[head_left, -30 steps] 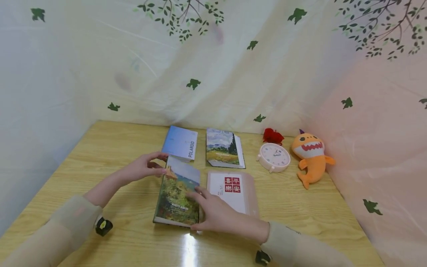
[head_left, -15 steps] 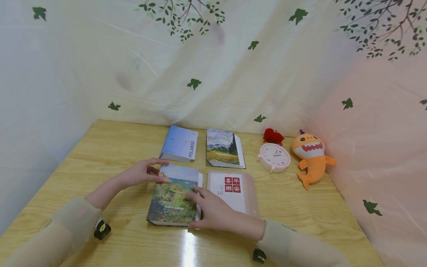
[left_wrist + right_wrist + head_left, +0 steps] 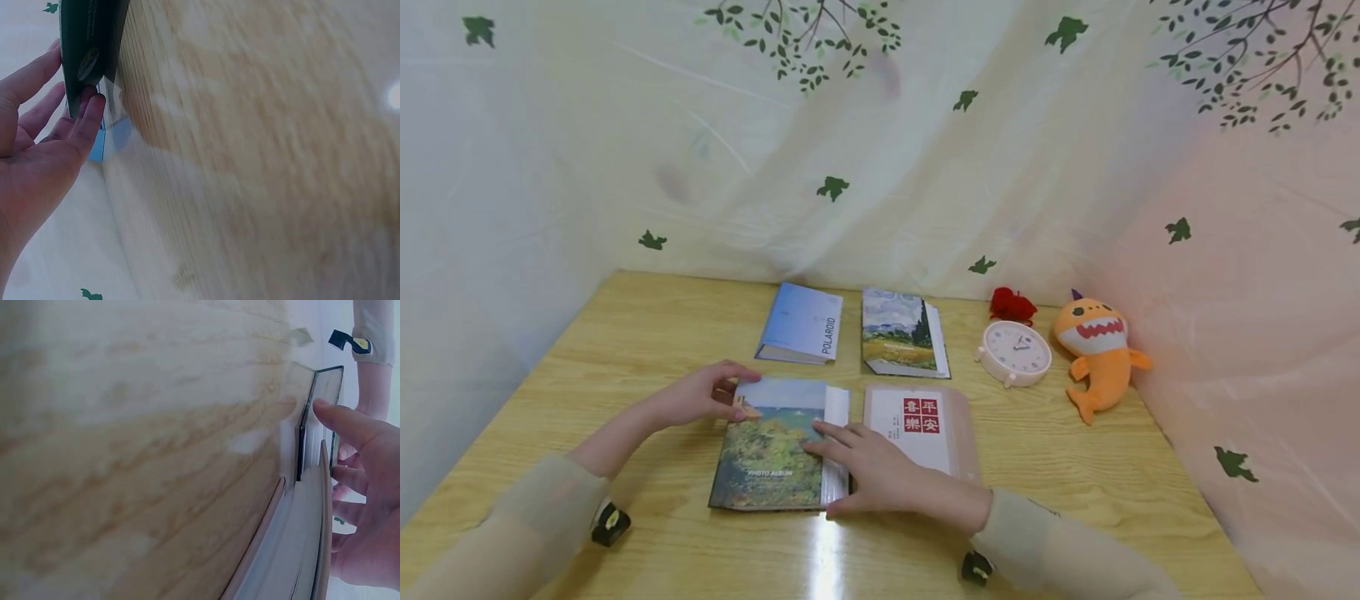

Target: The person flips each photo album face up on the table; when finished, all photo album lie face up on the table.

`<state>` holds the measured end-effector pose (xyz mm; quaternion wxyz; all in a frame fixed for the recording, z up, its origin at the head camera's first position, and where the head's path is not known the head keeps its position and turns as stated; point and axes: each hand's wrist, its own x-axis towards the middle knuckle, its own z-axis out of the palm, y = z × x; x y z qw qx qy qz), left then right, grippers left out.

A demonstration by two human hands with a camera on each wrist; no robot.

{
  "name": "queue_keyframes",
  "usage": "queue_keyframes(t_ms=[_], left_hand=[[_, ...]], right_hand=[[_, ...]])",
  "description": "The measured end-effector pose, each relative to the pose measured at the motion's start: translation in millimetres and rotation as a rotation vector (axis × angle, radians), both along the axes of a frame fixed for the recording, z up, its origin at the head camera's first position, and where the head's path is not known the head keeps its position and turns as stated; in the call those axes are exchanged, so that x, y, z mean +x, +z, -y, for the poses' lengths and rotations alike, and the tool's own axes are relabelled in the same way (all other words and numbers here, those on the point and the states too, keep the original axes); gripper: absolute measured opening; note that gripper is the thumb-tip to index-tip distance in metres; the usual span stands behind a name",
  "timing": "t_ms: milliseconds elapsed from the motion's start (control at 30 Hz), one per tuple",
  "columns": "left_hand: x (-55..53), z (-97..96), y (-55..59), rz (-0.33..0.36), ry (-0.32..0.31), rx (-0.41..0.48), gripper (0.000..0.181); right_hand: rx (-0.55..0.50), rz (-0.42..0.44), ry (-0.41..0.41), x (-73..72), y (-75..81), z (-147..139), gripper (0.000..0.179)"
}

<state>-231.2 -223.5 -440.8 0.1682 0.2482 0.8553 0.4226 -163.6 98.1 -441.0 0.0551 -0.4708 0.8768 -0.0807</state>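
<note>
A photo album [image 3: 771, 446] with a painted landscape cover lies on the table, its white page edges [image 3: 837, 429] showing on the right. My left hand [image 3: 700, 398] holds its upper left corner, thumb at the cover's side and fingers at the far edge. In the left wrist view, the fingers [image 3: 84, 128] bend round the end of the green spine [image 3: 84, 50]. My right hand [image 3: 887, 475] lies over the album's right side, fairly straight fingers touching the cover and the thumb by the near corner. The right wrist view shows that thumb [image 3: 344, 422] against the album's end.
Right of the album lies a pink notebook [image 3: 962, 429] with red characters, partly under my right hand. Behind are a blue POLAROID album [image 3: 801, 321] and another landscape-covered album [image 3: 895, 329]. A pink clock [image 3: 1015, 352], a red item [image 3: 1012, 304] and an orange shark plush [image 3: 1101, 367] stand right.
The photo album's cover has swung down and left to lie flatter, baring the page edges on its right. My left hand has moved left and nearer with it; my right hand has barely shifted.
</note>
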Motion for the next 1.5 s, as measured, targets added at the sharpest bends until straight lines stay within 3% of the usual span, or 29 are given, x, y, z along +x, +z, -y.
queue_keyframes(t_ms=[133,267,467,667,900,1067,1267,1500], left_hand=[[2.0,1.3,1.9,0.001,0.005,-0.006,0.058],[1.1,-0.2,4.7,-0.022,0.003,-0.030,0.056],[-3.5,-6.8,12.8,-0.077,-0.003,-0.102,0.056],[-7.0,-20.4,26.2,-0.165,0.030,-0.196,0.061],[-5.4,-56.4,48.5,-0.224,-0.007,-0.251,0.064],[-1.7,-86.4,57.6,-0.269,-0.061,-0.251,0.070],[1.5,-118.8,58.2,-0.191,-0.088,-0.209,0.081],[-5.2,-155.0,49.4,-0.241,-0.152,-0.198,0.079]], right_hand=[[0.013,0.002,0.023,-1.9,0.0,-1,0.090],[0.007,0.068,0.023,-3.8,2.7,-5,0.088],[-0.036,0.225,-0.079,-5.0,10.1,-17,0.079],[-0.076,0.254,-0.147,-4.2,19.2,-37,0.075],[-0.137,0.227,-0.116,-10.4,33.0,-66,0.075],[-0.197,0.237,-0.130,-20.6,37.1,-86,0.076],[-0.214,0.230,-0.150,-28.2,34.9,-111,0.081],[-0.241,0.282,-0.182,-31.5,27.2,-138,0.085]])
